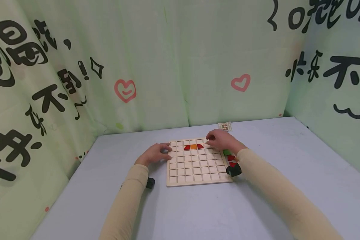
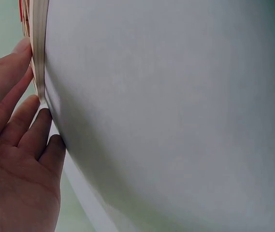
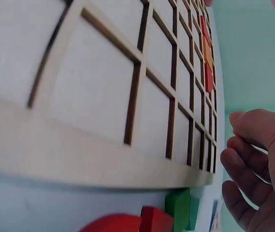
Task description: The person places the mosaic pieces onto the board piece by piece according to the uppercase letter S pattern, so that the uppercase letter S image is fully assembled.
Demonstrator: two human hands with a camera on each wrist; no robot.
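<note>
A square wooden grid board [image 1: 181, 164] lies flat on the table. Near its far edge, an orange square piece [image 1: 193, 146] sits in a cell between two red rounded pieces, the left one [image 1: 187, 147] and the right one [image 1: 200, 146]. My left hand [image 1: 154, 154] rests at the board's left edge, thumb and fingertips touching the frame [image 2: 38, 53]. Over the board's far right corner hovers my right hand [image 1: 222, 138], its fingers loosely bent. Nothing shows between thumb and fingers [image 3: 246, 181] in the right wrist view.
Along the board's right side lie a green block [image 1: 226, 152] and several red pieces [image 1: 231, 158], partly hidden by the right forearm. A small patterned card [image 1: 225, 126] lies at the table's far edge. Printed curtains [image 1: 180, 66] surround the table behind and on both sides.
</note>
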